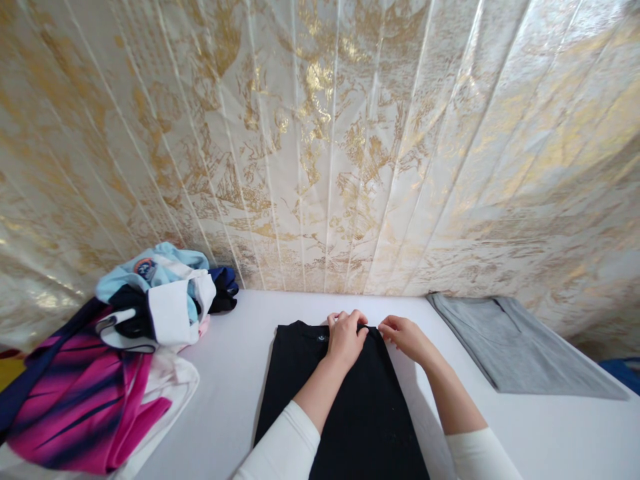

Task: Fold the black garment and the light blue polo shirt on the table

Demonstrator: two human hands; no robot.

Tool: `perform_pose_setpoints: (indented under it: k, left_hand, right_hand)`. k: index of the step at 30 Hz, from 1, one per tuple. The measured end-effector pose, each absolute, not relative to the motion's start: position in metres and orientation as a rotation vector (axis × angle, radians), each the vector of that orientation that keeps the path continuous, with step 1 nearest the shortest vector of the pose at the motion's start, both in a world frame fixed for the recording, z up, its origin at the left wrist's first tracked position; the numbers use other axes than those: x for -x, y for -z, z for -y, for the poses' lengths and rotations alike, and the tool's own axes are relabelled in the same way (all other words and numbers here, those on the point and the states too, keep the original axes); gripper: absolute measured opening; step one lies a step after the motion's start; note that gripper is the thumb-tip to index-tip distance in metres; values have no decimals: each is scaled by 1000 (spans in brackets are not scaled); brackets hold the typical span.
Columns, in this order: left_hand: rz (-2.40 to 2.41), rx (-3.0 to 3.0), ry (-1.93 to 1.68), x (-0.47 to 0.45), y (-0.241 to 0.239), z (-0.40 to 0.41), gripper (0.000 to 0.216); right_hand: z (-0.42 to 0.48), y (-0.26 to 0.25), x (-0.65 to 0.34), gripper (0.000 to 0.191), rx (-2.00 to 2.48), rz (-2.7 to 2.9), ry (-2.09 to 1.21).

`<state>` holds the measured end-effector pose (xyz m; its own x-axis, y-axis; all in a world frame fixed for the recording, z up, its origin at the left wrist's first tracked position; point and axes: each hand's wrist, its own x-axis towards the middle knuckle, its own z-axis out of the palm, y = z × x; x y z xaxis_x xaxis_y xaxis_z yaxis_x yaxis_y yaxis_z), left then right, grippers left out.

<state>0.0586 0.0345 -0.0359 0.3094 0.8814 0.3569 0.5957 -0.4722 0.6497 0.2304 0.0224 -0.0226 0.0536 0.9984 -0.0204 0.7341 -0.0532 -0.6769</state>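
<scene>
A black T-shirt (360, 413) lies in a long, narrow folded shape in front of me, its collar at the far end and its lower part cut off by the picture's bottom edge. At the right side of the collar, my left hand (347, 337) has its fingers curled over the fabric and grips it. My right hand (404, 339) pinches the shirt's far right corner between thumb and fingers. Its fingertips touch the cloth, and the rest of that hand is off to the right of the shirt.
On the left is a loose heap of clothes: a pink and navy garment (80, 407), a light blue one (173, 260) and white pieces (173, 313). A flat folded grey garment (525, 347) lies to the right. Behind the white table (215, 400) hangs a gold-patterned curtain (310, 133).
</scene>
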Motion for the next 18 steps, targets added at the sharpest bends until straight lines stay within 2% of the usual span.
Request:
perform_pose_setpoints:
  k: [6,11,18]
  left_hand:
    - [-1255,-2113,-990,-60,33,-34,22]
    - [-1219,-2096,-991,-61,34,-35,24]
    - [-1241,-2133,-973,-61,36,-36,14]
  right_hand:
    - [-24,25,-229,6,1841,1696,-706]
    - [-27,29,-232,18,1727,1627,-819]
    - [-25,29,-231,25,1588,1411,-1110]
